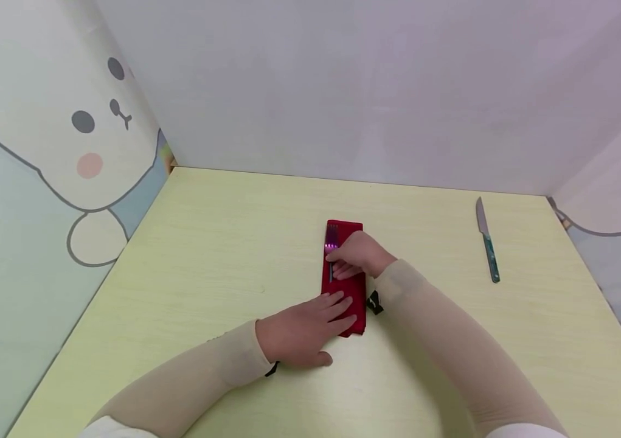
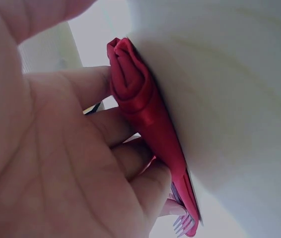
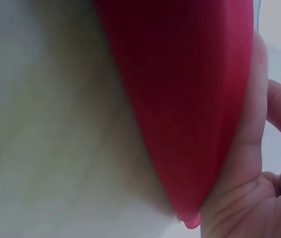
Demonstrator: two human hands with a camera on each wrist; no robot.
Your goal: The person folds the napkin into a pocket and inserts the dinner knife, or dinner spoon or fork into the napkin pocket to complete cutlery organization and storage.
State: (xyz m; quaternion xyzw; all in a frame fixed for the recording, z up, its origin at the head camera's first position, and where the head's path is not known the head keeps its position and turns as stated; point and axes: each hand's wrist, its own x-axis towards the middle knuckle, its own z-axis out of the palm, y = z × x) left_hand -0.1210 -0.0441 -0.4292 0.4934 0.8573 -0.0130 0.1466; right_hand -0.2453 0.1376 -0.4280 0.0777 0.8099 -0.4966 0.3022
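Observation:
A red folded cloth napkin [image 1: 356,313] lies lengthwise on the table, its folded layers showing in the left wrist view. On its far half is a fork [image 1: 331,237], tines pointing away; its handle runs toward the middle of the napkin. My right hand [image 1: 362,252] pinches the fork near its neck, the other fingers low over the cloth. Spread fingers of my left hand [image 1: 310,331] rest on the near part of the napkin, thumb out on the table. Red cloth [image 3: 180,99] fills much of the right wrist view, where the fork is hidden.
A knife [image 1: 488,243] with a green handle lies on the right side of the pale yellow table [image 1: 222,243], blade pointing away. Pale panels stand along the back and sides; the left one [image 1: 97,134] carries a cartoon animal.

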